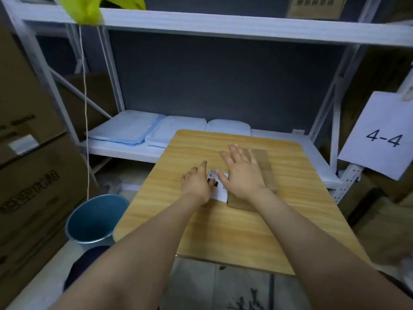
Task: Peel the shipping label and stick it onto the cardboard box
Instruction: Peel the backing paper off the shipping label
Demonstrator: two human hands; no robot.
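1. The cardboard box (263,166) lies flat on the wooden table (223,231); the right hand (242,173) rests on it, fingers spread, gripping nothing.
2. The shipping label (220,186) lies at the box's left edge under the left hand (196,184), fingers loosely curled; whether they pinch it is unclear.
3. Press from the middle outward, so that no bubbles remain.

A white paper sheet (380,135) hanging at the right reads "4-4". Print on the shipping label (220,185) is too blurred to read.
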